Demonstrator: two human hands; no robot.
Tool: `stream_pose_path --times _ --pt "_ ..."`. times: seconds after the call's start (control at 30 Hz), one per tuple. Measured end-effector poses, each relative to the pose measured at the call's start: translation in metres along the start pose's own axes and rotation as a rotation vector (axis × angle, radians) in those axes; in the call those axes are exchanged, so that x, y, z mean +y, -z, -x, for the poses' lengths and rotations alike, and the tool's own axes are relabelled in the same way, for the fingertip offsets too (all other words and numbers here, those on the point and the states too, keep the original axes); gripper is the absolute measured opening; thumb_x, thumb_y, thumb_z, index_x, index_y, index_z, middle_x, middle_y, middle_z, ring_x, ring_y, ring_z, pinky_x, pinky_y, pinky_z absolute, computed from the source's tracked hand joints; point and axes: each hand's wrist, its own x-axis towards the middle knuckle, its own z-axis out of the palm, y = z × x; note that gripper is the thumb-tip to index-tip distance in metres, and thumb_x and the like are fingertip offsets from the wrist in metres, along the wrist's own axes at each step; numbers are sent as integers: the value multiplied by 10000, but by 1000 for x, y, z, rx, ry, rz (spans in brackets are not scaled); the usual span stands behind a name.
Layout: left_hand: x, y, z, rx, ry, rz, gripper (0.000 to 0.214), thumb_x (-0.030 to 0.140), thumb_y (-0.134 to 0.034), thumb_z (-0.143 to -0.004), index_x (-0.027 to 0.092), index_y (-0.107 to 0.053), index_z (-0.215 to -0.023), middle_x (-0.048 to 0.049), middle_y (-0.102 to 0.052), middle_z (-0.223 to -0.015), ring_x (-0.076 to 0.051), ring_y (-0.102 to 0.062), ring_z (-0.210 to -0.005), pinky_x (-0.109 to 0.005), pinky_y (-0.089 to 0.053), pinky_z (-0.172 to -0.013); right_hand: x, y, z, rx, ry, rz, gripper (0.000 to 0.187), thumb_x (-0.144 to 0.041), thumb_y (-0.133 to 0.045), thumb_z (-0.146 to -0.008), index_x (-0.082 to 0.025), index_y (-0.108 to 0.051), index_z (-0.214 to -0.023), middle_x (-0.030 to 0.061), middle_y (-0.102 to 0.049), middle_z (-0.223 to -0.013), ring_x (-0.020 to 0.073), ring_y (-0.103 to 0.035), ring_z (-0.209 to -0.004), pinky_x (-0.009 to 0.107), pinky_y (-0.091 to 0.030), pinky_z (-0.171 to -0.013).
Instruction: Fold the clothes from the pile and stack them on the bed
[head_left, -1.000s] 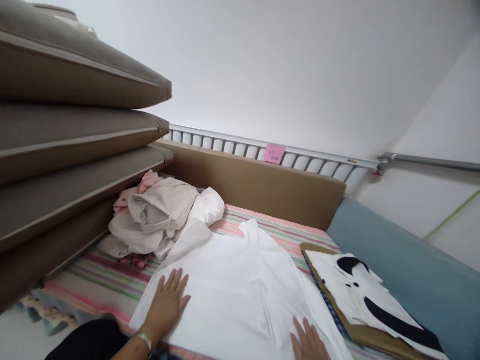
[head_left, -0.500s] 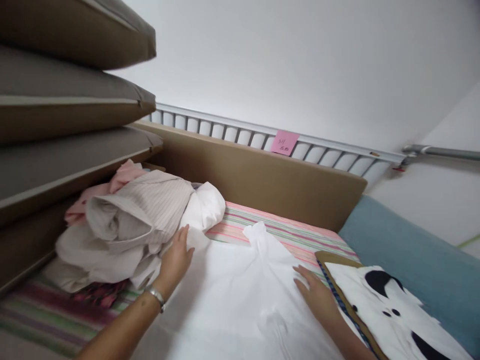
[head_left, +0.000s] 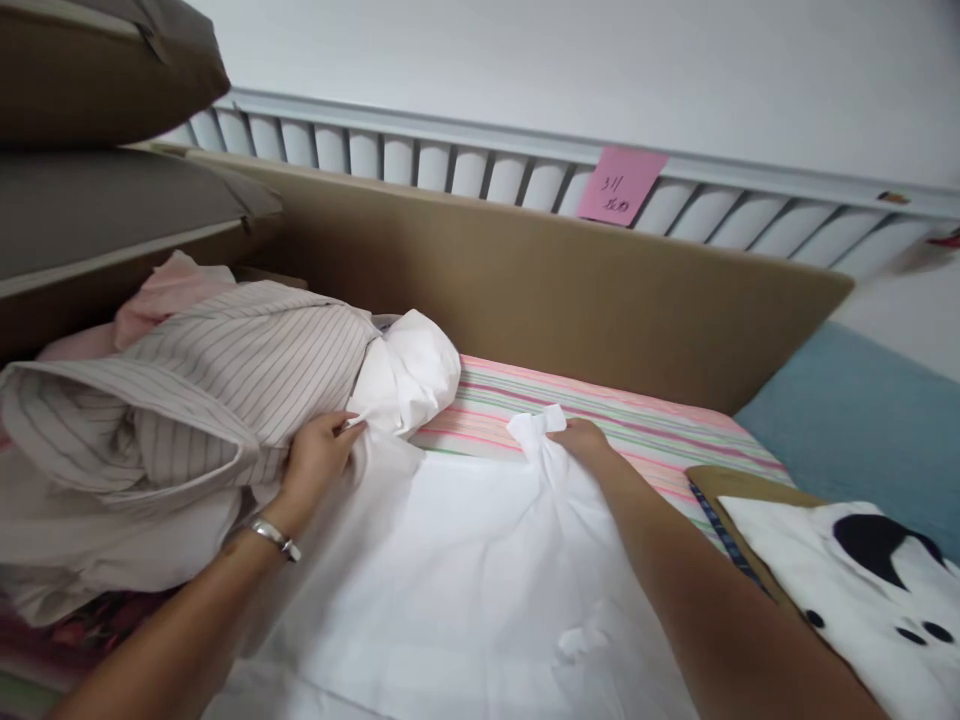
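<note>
A white garment [head_left: 465, 570], perhaps a shirt, lies spread in front of me, with a bunched fold standing up at its far right edge. My left hand [head_left: 319, 458], with a silver bracelet at the wrist, pinches the garment's far left edge between thumb and fingers. At the bunched fold my right hand [head_left: 586, 442] is closed on the same white cloth; its fingertips are partly hidden. Left of my left hand sits a heap of clothes with a striped beige garment [head_left: 247, 350] on top. A crumpled white cloth [head_left: 412, 370] lies just beyond that hand.
A striped sheet [head_left: 510, 395] lies beneath the clothes. Brown cushions [head_left: 112, 210] are stacked at left, and a brown board [head_left: 525, 280] runs along the back before a white radiator [head_left: 435, 160] bearing a pink note [head_left: 622, 185]. Folded clothes with a black-and-white top [head_left: 847, 590] lie at right.
Both hands, open over the garment before, have closed on its far edge. My right hand has moved inward and away from me to the bunched fold. The view has shifted closer and lower.
</note>
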Motion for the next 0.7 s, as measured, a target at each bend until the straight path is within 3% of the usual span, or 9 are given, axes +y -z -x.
stream_pose_path --times 0.17,0.33,0.4,0.5,0.6,0.7 --pt "16 10 5 -9 -56 -158 412 474 -483 -780 166 -697 -952 7 -608 -547 -142 -519 -484 -230 -362 -484 -1 40 19 34 -4 -80 231 -340 -600 -750 -175 -658 -902 9 -686 -831 149 -624 -728 265 -454 -651" --pt "41 32 18 32 -138 -286 378 438 -479 -785 199 -710 -964 -50 -707 -819 -168 -595 -638 -239 -399 -560 3 100 84 179 66 -90 211 -367 -541 -731 -187 -645 -769 1 -666 -714 163 -582 -666 245 -377 -567" --pt "51 43 25 15 -99 -234 375 456 -509 -760 194 -710 -938 -26 -686 -702 -151 -557 -534 -239 -375 -503 5 123 119 226 90 -77 234 -396 -527 -730 -184 -624 -719 6 -643 -666 169 -558 -651 255 -368 -574" --pt "66 64 42 -9 -23 -117 371 460 -552 -719 175 -699 -904 50 -498 -405 -117 -427 -368 -223 -298 -410 12 150 180 278 178 -65 261 -409 -489 -752 -189 -628 -754 36 -664 -740 196 -567 -726 278 -399 -646" --pt "72 87 67 -39 6 45 379 446 -590 -679 149 -679 -897 58 -479 -381 -106 -403 -343 -207 -283 -377 33 155 245 356 378 72 236 -312 -454 -761 -207 -640 -861 65 -681 -896 238 -573 -880 369 -396 -864" --pt "56 106 97 -84 -11 232 383 465 -651 -617 150 -675 -832 -20 -669 -644 -146 -582 -547 -226 -439 -496 66 124 306 397 599 268 318 -136 -474 -642 -223 -625 -908 53 -679 -894 239 -578 -913 457 -235 -1050"
